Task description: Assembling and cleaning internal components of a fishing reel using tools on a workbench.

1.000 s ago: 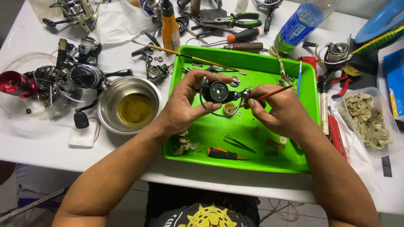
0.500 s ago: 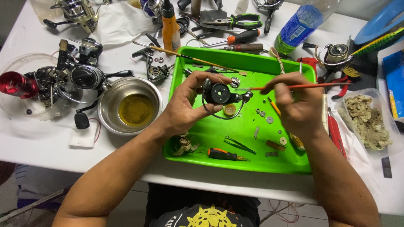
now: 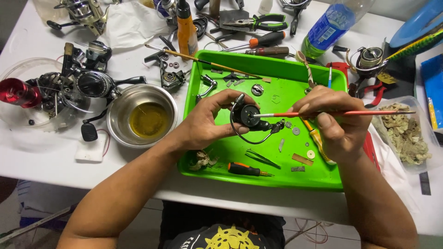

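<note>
Over the green tray (image 3: 277, 177) the left hand (image 3: 207, 122) has its grip closed around a black reel part (image 3: 249, 116), thumb below and fingers curled over the top, holding it just above the tray floor near the middle. A thin wire bail loops down from the part. The right hand (image 3: 337, 122) pinches a red-handled brush (image 3: 332, 113) between thumb and fingers, grip shut on the handle; the brush lies nearly level, its tip touching the reel part and its tail reaching out over a plastic tub (image 3: 406, 133) of crumpled scraps. On the tray floor lie small washers and metal bits, a small orange-handled screwdriver (image 3: 247, 169) near the front edge, a yellow-handled tool (image 3: 316, 140) under the right hand, and a crumpled scrap (image 3: 202, 160) in the front left corner. Just left of the tray a steel bowl (image 3: 143, 117) holds yellowish liquid. Farther left, on the white desk (image 3: 41, 159), a dark reel (image 3: 90, 85) with a red spool (image 3: 18, 91) rests partly in a clear dish. Behind the tray lie green-handled pliers (image 3: 258, 20), screwdrivers, an orange bottle (image 3: 187, 30) and a blue-labelled plastic bottle (image 3: 330, 25). Another reel (image 3: 369, 60) sits to the right of the tray's far corner.
</note>
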